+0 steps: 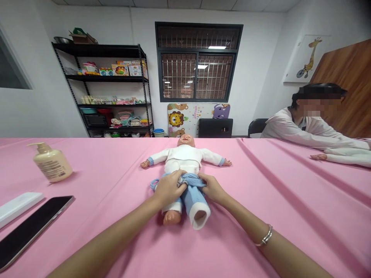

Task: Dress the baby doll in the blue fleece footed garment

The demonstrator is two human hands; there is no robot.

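Observation:
A baby doll (185, 153) in a white top lies on its back, head away from me, arms spread wide. Blue pants (193, 196) with white cuffs cover its legs. The doll's foot pokes out of the left cuff, while the right cuff faces me with no foot showing past it. My left hand (171, 187) is closed on the bunched waistband at the left. At the waistband's right side, my right hand (213, 188) grips the fabric, fingers partly hidden. A blue loop of cloth sticks out beside my left hand.
Pink cloth (110, 231) covers the table. To the left are a pump bottle (53, 164), a white case (20, 206) and a phone (34, 227). A person (301, 119) sits at the right with another doll (348, 156). Behind stand a loaded shelf (107, 79) and a black chair (216, 128).

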